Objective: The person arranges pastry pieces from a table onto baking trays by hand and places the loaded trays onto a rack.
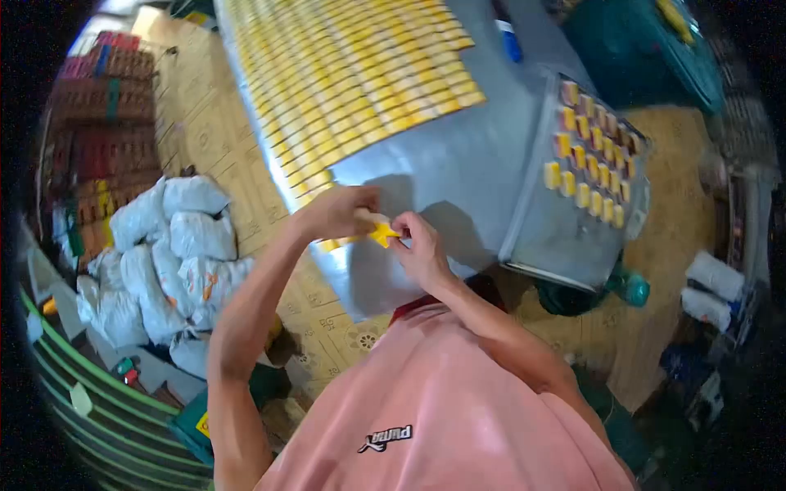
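Observation:
Over the near end of the grey metal table, my left hand and my right hand meet at a small yellow piece. Fingers of both hands are closed on it, one hand at each side; its exact kind is too small and blurred to make out. Just beyond my left hand, many similar yellow-and-white pieces lie in tight rows across the table. To the right of my right hand, a metal tray carries several short yellow pieces, some with dark reddish-brown sides.
A blue-handled tool lies at the table's far right, near a big green bin. White filled bags are piled on the tiled floor at left, with stacked crates behind. A green slatted rack stands at lower left.

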`<control>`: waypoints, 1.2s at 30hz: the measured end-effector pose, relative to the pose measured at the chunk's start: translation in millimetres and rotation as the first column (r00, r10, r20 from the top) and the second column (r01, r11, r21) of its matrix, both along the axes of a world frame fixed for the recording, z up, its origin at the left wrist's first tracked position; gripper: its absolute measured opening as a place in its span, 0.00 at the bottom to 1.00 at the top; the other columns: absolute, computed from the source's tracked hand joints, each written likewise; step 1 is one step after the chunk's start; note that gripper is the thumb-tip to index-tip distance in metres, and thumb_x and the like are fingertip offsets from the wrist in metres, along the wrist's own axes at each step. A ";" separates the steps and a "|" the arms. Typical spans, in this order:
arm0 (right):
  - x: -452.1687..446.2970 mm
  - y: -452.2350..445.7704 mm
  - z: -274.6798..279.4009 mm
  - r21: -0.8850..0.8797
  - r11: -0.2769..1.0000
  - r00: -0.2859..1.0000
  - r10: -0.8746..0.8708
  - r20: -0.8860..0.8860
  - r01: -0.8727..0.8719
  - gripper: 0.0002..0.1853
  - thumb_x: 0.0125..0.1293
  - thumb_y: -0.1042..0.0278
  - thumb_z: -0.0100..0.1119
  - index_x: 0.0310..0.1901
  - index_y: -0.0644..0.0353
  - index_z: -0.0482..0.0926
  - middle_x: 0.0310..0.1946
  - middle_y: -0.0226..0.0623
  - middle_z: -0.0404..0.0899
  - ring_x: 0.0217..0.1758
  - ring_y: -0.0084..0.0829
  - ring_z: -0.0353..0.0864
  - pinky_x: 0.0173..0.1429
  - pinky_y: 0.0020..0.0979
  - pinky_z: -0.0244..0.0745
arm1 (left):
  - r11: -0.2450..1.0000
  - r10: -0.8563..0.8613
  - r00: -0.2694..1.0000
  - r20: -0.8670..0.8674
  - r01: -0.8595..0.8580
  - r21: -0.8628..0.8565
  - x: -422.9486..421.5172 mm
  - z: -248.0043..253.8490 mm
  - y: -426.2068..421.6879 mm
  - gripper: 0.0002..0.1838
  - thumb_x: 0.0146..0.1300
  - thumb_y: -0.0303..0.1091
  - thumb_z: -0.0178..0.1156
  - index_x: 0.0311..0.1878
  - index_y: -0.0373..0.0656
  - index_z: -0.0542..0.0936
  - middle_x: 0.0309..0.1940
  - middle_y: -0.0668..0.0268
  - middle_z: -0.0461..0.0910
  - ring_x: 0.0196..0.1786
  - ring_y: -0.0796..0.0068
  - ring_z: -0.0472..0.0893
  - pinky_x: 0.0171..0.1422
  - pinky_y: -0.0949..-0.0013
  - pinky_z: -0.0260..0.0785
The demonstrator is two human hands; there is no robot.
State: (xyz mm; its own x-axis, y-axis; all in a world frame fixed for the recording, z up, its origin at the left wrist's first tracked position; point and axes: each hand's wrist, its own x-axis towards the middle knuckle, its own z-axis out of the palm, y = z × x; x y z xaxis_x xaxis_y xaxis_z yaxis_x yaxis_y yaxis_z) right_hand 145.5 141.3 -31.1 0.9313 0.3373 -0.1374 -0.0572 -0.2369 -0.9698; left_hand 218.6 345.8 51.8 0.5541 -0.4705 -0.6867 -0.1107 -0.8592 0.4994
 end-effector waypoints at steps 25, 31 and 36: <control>53.4 -330.4 7.4 -0.148 0.984 0.979 0.072 -0.192 -0.101 0.15 0.63 0.78 0.66 0.52 0.62 0.85 0.41 0.32 0.84 0.41 0.24 0.80 0.45 0.26 0.76 | -0.043 0.816 0.300 -0.494 -0.821 -0.569 -83.9 -87.1 -350.3 0.22 0.67 0.34 0.69 0.60 0.32 0.80 0.48 0.57 0.86 0.49 0.73 0.83 0.57 0.69 0.75; 76.4 -318.9 -13.4 -0.263 0.964 0.975 0.098 0.198 -0.044 0.16 0.66 0.76 0.66 0.55 0.64 0.84 0.46 0.37 0.85 0.42 0.27 0.81 0.46 0.26 0.77 | -0.126 0.860 0.145 -0.490 -0.870 -0.477 -91.9 -87.1 -355.2 0.21 0.66 0.32 0.69 0.58 0.33 0.78 0.48 0.58 0.84 0.49 0.72 0.83 0.56 0.70 0.75; 53.6 -344.3 -6.8 -0.068 0.994 0.995 0.086 0.049 -0.083 0.17 0.66 0.77 0.65 0.56 0.63 0.83 0.51 0.36 0.82 0.44 0.25 0.80 0.48 0.25 0.75 | -0.078 0.790 0.295 -0.537 -0.821 -0.565 -87.3 -84.3 -376.1 0.21 0.65 0.27 0.67 0.60 0.36 0.79 0.44 0.66 0.85 0.46 0.77 0.82 0.56 0.71 0.74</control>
State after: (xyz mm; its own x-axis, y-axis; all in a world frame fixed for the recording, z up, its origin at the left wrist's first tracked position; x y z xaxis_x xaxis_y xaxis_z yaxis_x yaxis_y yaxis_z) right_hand 199.2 -203.0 -37.9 0.9064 0.4067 -0.1137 0.0159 -0.3018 -0.9532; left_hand 131.3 -30.3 -32.5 0.8853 0.0570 -0.4616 0.4290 0.2832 0.8578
